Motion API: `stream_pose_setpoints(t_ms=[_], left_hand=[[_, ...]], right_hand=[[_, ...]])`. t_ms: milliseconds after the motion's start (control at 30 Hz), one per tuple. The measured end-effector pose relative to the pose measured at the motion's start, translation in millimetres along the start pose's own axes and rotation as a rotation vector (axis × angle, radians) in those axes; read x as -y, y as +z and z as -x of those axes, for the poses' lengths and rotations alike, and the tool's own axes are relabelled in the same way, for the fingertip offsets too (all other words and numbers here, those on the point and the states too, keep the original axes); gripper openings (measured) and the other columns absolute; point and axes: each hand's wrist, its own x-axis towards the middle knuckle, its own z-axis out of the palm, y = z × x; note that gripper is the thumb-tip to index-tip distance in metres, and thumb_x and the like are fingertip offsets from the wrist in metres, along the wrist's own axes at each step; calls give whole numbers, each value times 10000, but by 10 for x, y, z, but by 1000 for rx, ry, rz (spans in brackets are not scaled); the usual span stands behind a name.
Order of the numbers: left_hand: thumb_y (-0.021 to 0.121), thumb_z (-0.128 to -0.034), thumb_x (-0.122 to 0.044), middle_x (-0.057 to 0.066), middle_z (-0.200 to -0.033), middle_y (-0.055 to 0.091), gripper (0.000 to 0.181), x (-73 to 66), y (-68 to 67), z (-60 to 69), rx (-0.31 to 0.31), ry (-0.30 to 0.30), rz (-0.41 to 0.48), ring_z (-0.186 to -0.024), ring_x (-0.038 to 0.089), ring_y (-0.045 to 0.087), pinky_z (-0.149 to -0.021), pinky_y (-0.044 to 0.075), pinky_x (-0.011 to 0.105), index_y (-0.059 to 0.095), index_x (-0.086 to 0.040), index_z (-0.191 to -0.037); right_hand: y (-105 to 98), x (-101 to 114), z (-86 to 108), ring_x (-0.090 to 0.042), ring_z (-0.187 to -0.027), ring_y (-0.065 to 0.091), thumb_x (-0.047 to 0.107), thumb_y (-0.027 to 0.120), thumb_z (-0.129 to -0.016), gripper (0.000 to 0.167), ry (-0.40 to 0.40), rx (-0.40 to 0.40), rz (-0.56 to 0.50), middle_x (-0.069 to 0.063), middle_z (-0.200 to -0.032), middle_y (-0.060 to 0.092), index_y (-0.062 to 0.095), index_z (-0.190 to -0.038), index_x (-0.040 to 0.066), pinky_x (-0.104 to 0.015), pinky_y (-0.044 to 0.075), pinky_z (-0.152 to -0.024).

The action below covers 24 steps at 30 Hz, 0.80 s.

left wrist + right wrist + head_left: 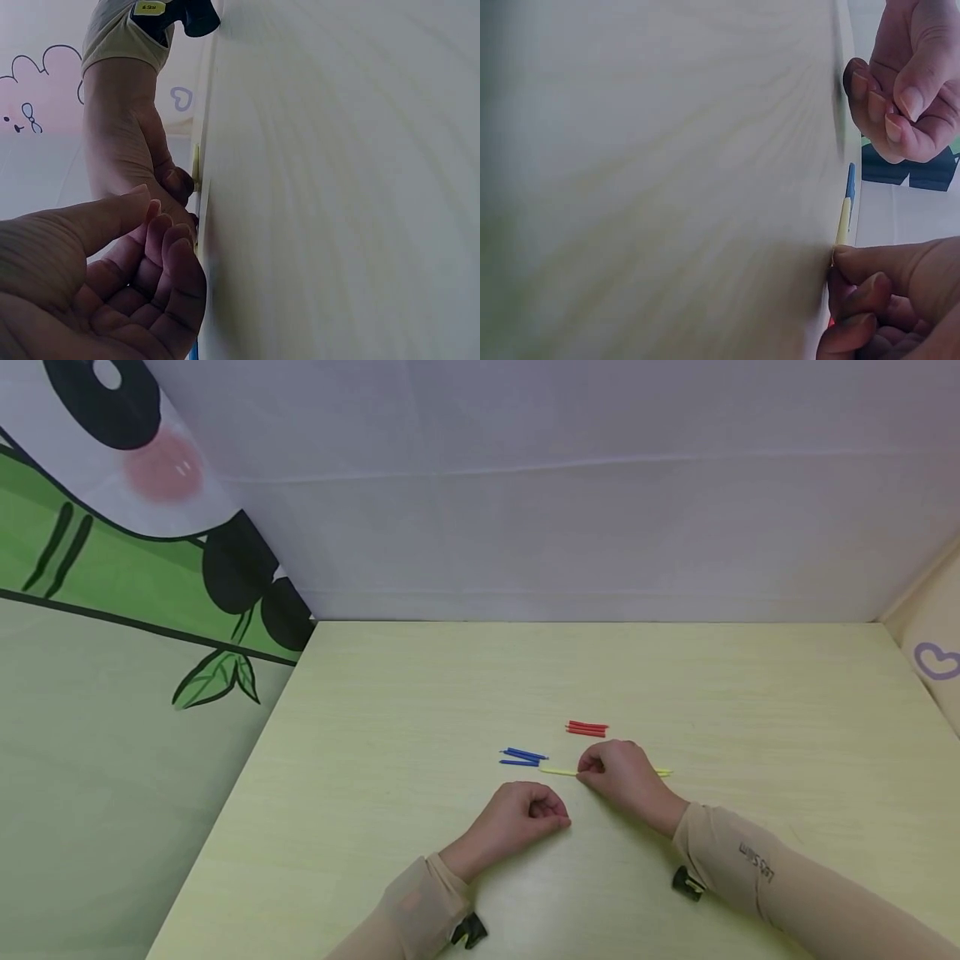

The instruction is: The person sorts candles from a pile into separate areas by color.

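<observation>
My right hand point(626, 781) pinches one end of a thin yellow stick point(558, 772) between thumb and fingertips, low over the table. In the right wrist view, the yellow stick point(844, 221) runs from the thumb towards a blue stick point(850, 180). More yellow sticks point(663, 772) poke out on the far side of the right hand, partly hidden by it. Nearer the front, my left hand point(517, 818) holds nothing; its fingers are loosely curled and the thumb point(124, 217) meets the index fingertip. Several blue sticks point(523, 757) lie just beyond the left hand.
A small bundle of red sticks point(587, 728) lies side by side behind the right hand. The pale wooden table point(375, 710) ends at a white cloth wall point(525, 543). A printed cartoon panel point(112, 610) borders the left side.
</observation>
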Motion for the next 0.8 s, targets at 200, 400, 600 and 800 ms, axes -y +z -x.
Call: stream_pose_setpoints(t_ms=[200,400,600,800], left_hand=[[751,-860,-140,-103,-698,614,79,-3,1,-3,-3,-2,-5,-628,13,539,-618,457,196,714,-144,-790],[751,-860,-144,-100,-707,619,76,-5,0,-8,-3,-5,2,-643,19,547,-628,464,201,716,-144,-792],[750,-861,-142,-98,-708,619,75,-3,1,-23,-4,-2,-4,-648,21,550,-631,466,203,716,-146,-794],[747,-863,-140,-97,-707,621,72,-5,-1,-30,-10,-3,-3,-644,22,553,-628,467,204,717,-144,-797]], right_hand=[[-11,2,17,-102,-650,496,52,741,-838,90,14,11,-1,54,-682,598,703,-775,103,-297,435,-652],[-18,3,38,-100,-652,507,58,743,-837,86,20,11,-17,59,-686,607,705,-776,107,-297,442,-660],[-28,-5,51,-102,-655,511,80,749,-837,83,18,-6,-14,62,-693,612,707,-776,117,-302,445,-661],[-52,-6,79,-102,-663,514,79,752,-835,86,2,-21,-19,70,-700,616,710,-776,125,-301,445,-664]])
